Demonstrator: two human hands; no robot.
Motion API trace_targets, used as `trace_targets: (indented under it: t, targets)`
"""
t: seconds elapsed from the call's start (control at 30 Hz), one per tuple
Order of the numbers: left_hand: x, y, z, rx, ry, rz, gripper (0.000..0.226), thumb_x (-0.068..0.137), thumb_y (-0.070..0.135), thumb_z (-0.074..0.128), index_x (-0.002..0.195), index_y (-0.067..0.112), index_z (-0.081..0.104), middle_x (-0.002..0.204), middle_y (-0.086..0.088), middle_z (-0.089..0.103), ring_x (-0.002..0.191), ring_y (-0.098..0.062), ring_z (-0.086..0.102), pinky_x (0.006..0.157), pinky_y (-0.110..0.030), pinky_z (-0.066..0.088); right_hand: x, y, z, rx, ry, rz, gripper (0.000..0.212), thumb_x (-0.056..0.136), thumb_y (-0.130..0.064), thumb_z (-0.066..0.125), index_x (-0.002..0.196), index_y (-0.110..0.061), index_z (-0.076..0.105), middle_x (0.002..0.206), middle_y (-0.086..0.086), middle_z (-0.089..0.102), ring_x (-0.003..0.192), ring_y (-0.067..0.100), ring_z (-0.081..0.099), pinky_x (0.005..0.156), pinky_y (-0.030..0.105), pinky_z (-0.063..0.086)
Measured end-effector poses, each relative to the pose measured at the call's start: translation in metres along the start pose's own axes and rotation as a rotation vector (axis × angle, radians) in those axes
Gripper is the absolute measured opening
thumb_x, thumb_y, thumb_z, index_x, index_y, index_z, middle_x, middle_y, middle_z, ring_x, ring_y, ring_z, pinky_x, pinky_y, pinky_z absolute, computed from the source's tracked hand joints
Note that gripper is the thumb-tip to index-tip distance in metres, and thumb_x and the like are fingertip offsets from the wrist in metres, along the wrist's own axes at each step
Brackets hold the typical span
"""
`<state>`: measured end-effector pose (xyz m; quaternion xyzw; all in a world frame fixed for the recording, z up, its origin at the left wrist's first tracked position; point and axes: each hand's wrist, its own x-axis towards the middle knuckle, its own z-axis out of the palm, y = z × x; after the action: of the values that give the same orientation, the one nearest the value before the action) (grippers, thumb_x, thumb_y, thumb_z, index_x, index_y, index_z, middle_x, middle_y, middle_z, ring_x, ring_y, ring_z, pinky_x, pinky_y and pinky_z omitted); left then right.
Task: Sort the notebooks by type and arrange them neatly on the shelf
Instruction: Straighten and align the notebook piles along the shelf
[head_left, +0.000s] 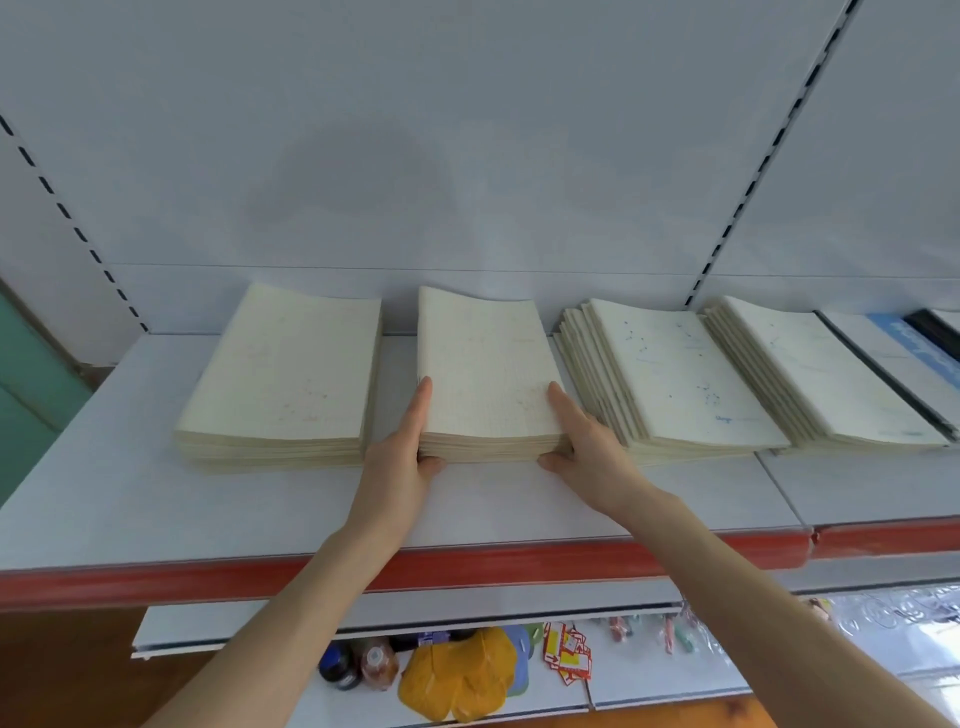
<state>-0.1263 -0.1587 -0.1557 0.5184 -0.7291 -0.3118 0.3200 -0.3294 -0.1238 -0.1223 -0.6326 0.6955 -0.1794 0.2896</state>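
Note:
Several stacks of cream notebooks lie in a row on the white shelf. My left hand lies flat against the left side of the middle stack, thumb curled at its front corner. My right hand presses the same stack's right side, thumb at the front edge. To the left sits a squared stack. On the right, a fanned stack with blue marks and another fanned stack lie side by side.
Blue-and-white and dark-edged notebooks sit at the far right. The shelf has a red front strip. On the lower shelf lie a yellow cloth, bottles, small packets and plastic-wrapped goods.

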Motion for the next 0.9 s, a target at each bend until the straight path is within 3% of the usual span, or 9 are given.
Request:
trace_targets:
  t: [0.17,0.37,0.43,0.47,0.53,0.6,0.67,0.77,0.9]
  targets:
    - [-0.002,0.0,-0.001,-0.007,0.005,0.018,0.09,0.085,-0.004,0.059,0.135,0.04,-0.001,0.094,0.0,0.048,0.081,-0.015,0.051,0.07,-0.009,0.035,0.0,-0.002,0.002,-0.002,0.004,-0.003,0.078,0.092,-0.008,0.053,0.149,-0.021,0.002,0.128,0.006,0.043,0.096,0.009,0.04,0.077,0.012,0.029]
    - [-0.003,0.004,-0.005,0.018,-0.031,0.016,0.084,0.087,-0.002,0.059,0.146,0.03,0.008,0.069,0.005,0.045,0.059,-0.005,0.042,0.059,-0.006,0.037,0.001,-0.003,0.002,0.023,0.014,0.016,0.081,0.091,-0.007,0.055,0.149,-0.023,0.001,0.13,0.007,0.045,0.104,0.015,0.048,0.087,0.022,0.037]
    - [-0.003,0.009,-0.009,0.009,-0.06,0.023,0.084,0.086,0.004,0.062,0.148,0.023,0.008,0.096,0.003,0.056,0.073,-0.008,0.052,0.068,-0.003,0.036,0.0,-0.006,0.001,0.014,0.009,0.025,0.081,0.09,-0.009,0.056,0.149,-0.022,0.002,0.134,0.008,0.042,0.11,0.019,0.048,0.091,0.025,0.039]
    - [-0.003,0.011,-0.01,0.004,-0.074,0.027,0.085,0.086,0.009,0.064,0.148,0.02,0.007,0.119,0.003,0.052,0.094,-0.013,0.056,0.08,-0.002,0.032,-0.002,-0.008,-0.001,0.007,0.003,0.03,0.082,0.09,-0.01,0.057,0.149,-0.022,0.002,0.137,0.007,0.04,0.113,0.019,0.047,0.093,0.025,0.038]
    - [-0.003,0.018,-0.015,0.038,-0.098,0.052,0.083,0.087,0.021,0.064,0.148,0.015,0.008,0.149,-0.003,0.027,0.135,-0.017,0.031,0.101,-0.009,0.018,-0.007,-0.011,-0.006,-0.022,-0.001,0.035,0.081,0.09,-0.014,0.058,0.149,-0.021,0.003,0.147,0.004,0.031,0.124,0.021,0.042,0.102,0.029,0.036]
    - [-0.006,0.025,-0.019,0.117,-0.102,0.079,0.076,0.089,0.031,0.058,0.148,0.015,0.013,0.155,-0.008,0.012,0.143,-0.017,0.01,0.108,-0.018,0.009,-0.016,-0.014,-0.014,-0.066,0.028,0.024,0.074,0.091,-0.018,0.057,0.149,-0.02,0.011,0.153,0.001,0.021,0.136,0.021,0.032,0.111,0.033,0.029]
    - [-0.008,0.034,-0.02,0.178,-0.087,0.119,0.065,0.091,0.034,0.052,0.146,0.014,0.023,0.156,-0.009,0.01,0.144,-0.015,0.005,0.108,-0.019,0.005,-0.026,-0.016,-0.026,-0.074,0.106,-0.029,0.063,0.092,-0.02,0.056,0.146,-0.018,0.023,0.153,-0.001,0.023,0.136,0.02,0.032,0.112,0.031,0.028]
    - [-0.003,0.055,-0.012,0.216,-0.053,0.162,0.055,0.093,0.032,0.049,0.142,0.011,0.034,0.155,-0.008,0.017,0.144,-0.018,0.01,0.111,-0.023,0.009,-0.037,-0.007,-0.054,-0.054,0.301,-0.099,0.05,0.092,-0.02,0.055,0.14,-0.013,0.039,0.145,0.0,0.038,0.131,0.017,0.039,0.109,0.027,0.031]
    - [0.016,0.082,0.009,0.446,0.097,0.192,0.047,0.092,0.028,0.053,0.131,0.002,0.05,0.144,-0.022,0.037,0.137,-0.035,0.03,0.11,-0.051,0.024,-0.034,0.03,-0.101,0.052,0.498,0.021,0.044,0.093,-0.025,0.053,0.135,-0.011,0.045,0.137,0.004,0.049,0.126,0.019,0.046,0.104,0.028,0.034]
